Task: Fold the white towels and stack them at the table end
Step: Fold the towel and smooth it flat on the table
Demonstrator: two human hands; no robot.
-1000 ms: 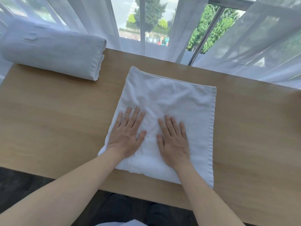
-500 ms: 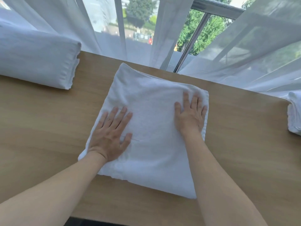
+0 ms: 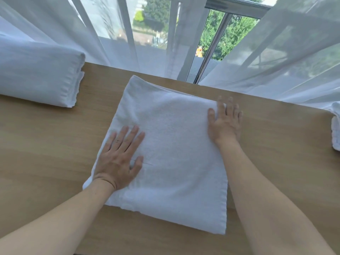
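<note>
White terry cloth fills the middle of the view: a folded towel (image 3: 165,153) lies flat on the wooden table (image 3: 46,153), roughly square and turned a little so its far corner points toward the window. The left hand (image 3: 117,161) rests palm down on the near left part of the towel, fingers straight and slightly spread, thumb out to the side, gripping nothing. The right hand (image 3: 225,124) lies flat at the far right edge of the same towel, fingers straight and together, with the thumb on the cloth and the outer fingers reaching past the hem toward the bare wood; it also holds nothing, only pressing. Both forearms come in from the bottom corners of the frame. At the far left of the table sits a thick stack of folded towels (image 3: 38,76), well apart from the one under the hands. At the right edge of the frame another bundle of white cloth (image 3: 335,133) shows only partly, probably more towels, though too little of it is in view to be sure. Sheer white curtains (image 3: 276,61) hang along the far side of the table, their hems brushing the tabletop, and behind them a window frame (image 3: 211,48) and green trees show through the gap
</note>
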